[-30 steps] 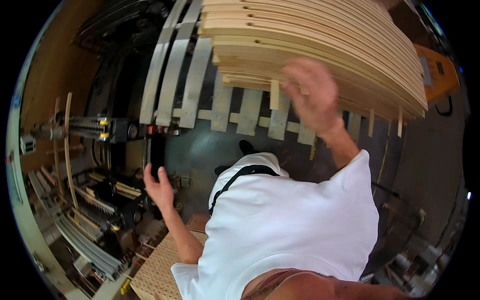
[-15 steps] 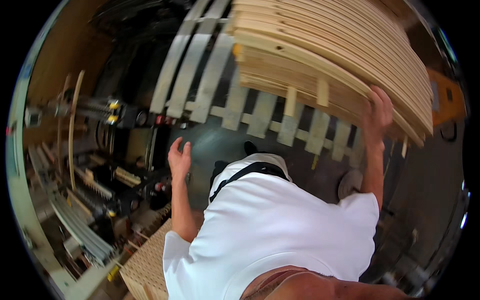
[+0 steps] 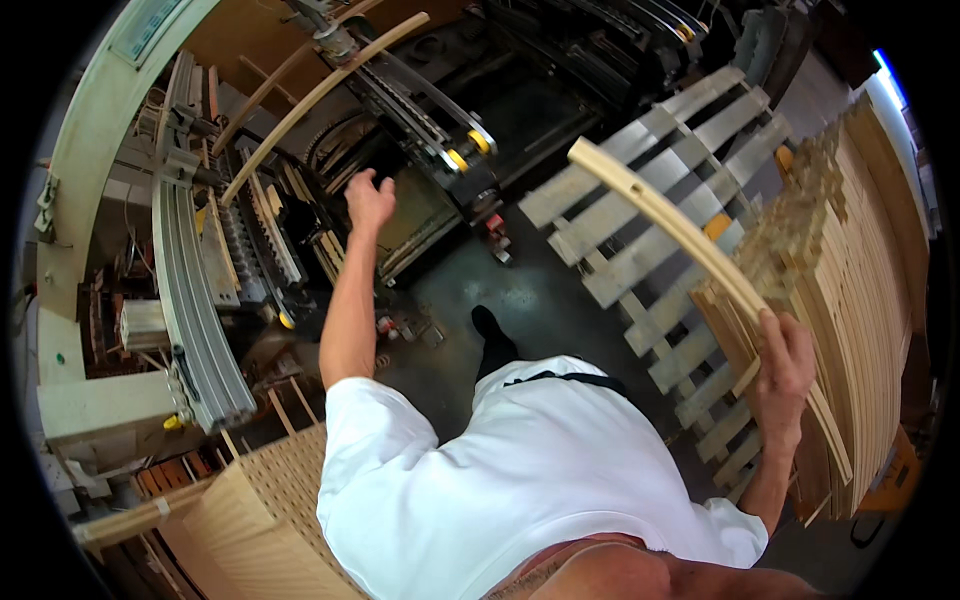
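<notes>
Woodworking machinery fills the left of this workshop, where a pale cream machine frame (image 3: 75, 180) stands over grey metal guide rails (image 3: 190, 300) and a perforated light-wood panel stack (image 3: 250, 510). Over the feed area, the worker's left hand (image 3: 369, 200) hangs empty, fingers loosely curled, above a dark conveyor track with yellow rollers (image 3: 450, 150), apparently held out for balance or poised at the feed. Two more thin curved wooden slats (image 3: 320, 95) lie across the machine top. Below, the dark concrete floor (image 3: 540, 290) shows beyond the worker's white shirt and one black shoe (image 3: 492, 335). A pale grey slatted wooden pallet (image 3: 640, 210) lies on that floor at centre right. Farther right, the right hand (image 3: 782, 372) is closed round the lower end of a long curved light-wood bed slat (image 3: 660, 215), which arcs up and leftward over the pallet, seemingly lifted clear of the tall stack of matching curved slats (image 3: 860, 300) just beside it.
</notes>
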Tool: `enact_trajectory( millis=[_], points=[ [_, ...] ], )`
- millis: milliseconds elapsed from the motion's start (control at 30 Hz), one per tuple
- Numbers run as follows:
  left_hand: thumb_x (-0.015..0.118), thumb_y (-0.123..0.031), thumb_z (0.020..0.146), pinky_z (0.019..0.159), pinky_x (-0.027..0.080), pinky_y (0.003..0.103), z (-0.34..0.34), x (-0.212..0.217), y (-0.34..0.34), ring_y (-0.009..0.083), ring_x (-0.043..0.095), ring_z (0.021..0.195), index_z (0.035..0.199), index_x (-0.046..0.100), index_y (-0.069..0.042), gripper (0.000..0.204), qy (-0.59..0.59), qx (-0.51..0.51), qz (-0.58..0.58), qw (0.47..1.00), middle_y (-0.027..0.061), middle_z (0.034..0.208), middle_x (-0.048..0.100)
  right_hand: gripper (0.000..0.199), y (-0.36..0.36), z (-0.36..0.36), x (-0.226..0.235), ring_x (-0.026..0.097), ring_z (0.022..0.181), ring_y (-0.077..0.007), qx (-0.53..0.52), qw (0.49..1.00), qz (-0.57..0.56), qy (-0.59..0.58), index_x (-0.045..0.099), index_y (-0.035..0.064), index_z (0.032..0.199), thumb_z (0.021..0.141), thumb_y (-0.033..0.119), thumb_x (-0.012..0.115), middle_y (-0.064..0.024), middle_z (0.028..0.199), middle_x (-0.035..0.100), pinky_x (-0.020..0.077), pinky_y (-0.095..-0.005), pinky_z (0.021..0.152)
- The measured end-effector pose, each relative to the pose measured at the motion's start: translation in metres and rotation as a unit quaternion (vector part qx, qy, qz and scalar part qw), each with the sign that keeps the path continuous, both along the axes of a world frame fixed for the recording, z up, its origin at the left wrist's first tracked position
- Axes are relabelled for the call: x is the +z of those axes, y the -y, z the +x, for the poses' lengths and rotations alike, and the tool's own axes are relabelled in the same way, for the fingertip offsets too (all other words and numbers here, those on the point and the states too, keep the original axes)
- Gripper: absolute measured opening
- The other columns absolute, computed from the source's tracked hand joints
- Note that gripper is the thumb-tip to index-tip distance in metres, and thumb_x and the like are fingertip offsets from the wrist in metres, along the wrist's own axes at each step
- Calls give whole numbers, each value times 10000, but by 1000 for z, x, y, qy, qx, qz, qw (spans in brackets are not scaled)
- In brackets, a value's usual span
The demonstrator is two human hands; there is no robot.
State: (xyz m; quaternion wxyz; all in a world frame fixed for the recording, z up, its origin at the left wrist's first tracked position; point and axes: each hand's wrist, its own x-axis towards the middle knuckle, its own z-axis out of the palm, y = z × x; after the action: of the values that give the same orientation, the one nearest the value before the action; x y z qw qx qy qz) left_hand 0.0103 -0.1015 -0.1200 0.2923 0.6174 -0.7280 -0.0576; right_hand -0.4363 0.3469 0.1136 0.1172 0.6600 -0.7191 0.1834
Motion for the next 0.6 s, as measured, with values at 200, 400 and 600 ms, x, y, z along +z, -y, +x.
enact_trajectory(
  millis=[200, 400, 600],
  points=[
    [657, -380, 857, 1134, 266, 518, 69, 53, 194, 372, 234, 1425, 1442, 404, -85, 702, 163, 150, 116, 968, 157, 1538, 299, 389, 115, 73, -12, 585, 902, -332, 34, 996, 67, 45, 636, 33, 1154, 778, -66, 657, -151, 1010, 609, 482, -402, 765],
    [638, -461, 871, 1159, 204, 523, 88, 51, 279, 363, 184, 1455, 1500, 322, -123, 780, 196, 111, 126, 966, 157, 1560, 256, 417, 232, 134, -10, 564, 834, -312, 98, 991, 70, 56, 661, 67, 1130, 730, -52, 671, -133, 998, 601, 462, -414, 719],
    [681, -422, 834, 804, 463, 525, 80, 20, 218, 352, 611, 942, 1031, 631, -88, 392, 144, 14, -6, 989, 152, 1021, 616, 380, 362, 178, -28, 571, 871, -327, 228, 971, 51, 60, 647, 53, 1142, 773, -35, 663, -146, 996, 601, 473, -419, 747]
  ],
)
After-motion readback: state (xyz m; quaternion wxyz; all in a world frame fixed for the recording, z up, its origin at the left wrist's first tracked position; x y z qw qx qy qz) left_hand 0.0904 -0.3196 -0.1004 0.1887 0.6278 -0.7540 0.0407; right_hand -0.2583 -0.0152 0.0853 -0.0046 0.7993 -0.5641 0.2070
